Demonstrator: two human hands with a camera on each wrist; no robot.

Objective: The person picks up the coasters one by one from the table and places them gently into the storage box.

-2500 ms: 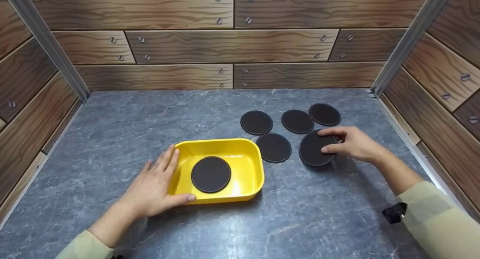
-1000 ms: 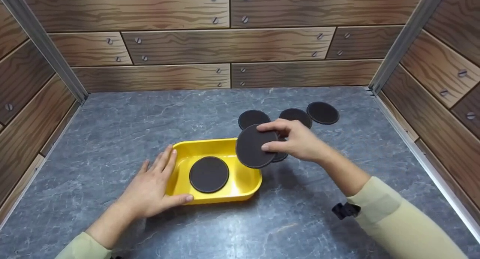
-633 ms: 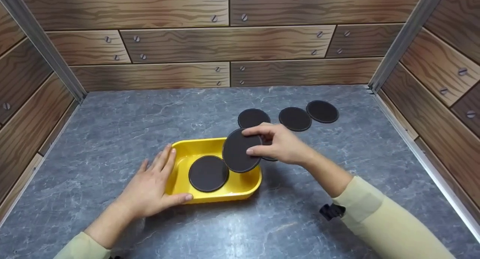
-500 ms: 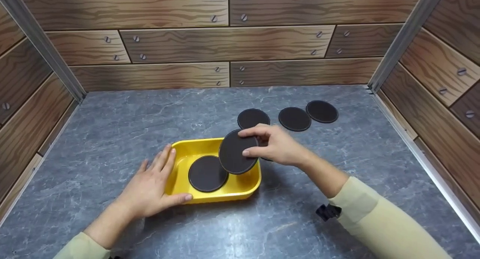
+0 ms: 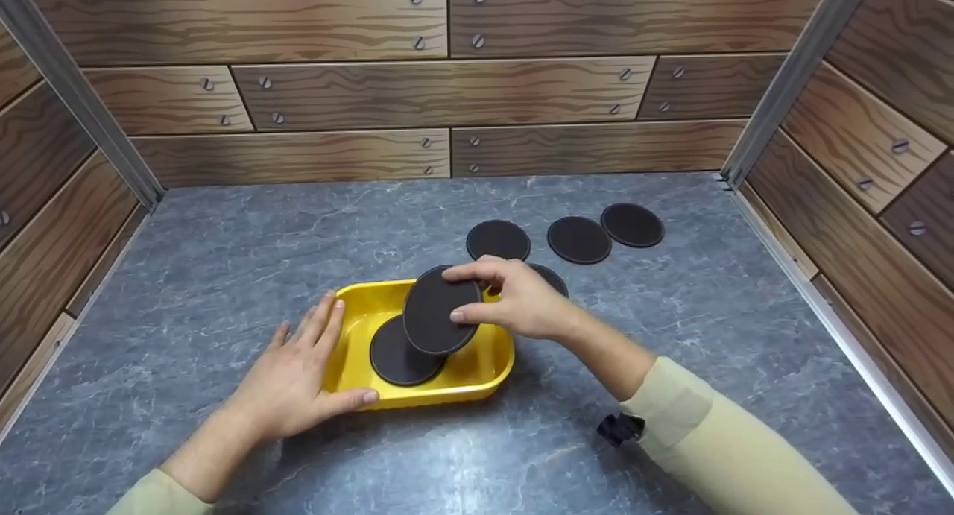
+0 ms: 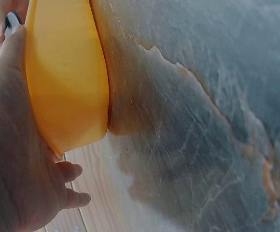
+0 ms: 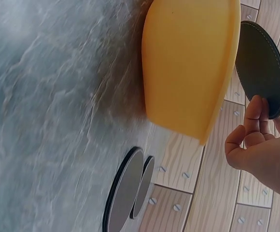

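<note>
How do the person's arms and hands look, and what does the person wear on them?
Both hands, the left hand and the right hand, are bare: no gloves, and no rings show. Each arm wears a long pale beige-green sleeve that ends short of the wrist. A small black strap or clip hangs under the right forearm.

Three dark round coasters [image 5: 579, 240] lying flat in a row beyond the right hand [image 5: 522, 306], a fourth coaster [image 5: 553, 276] half hidden just behind it, grey marbled tabletop [image 5: 223, 232] beneath, wood-plank walls [image 5: 358, 90] around.
</note>
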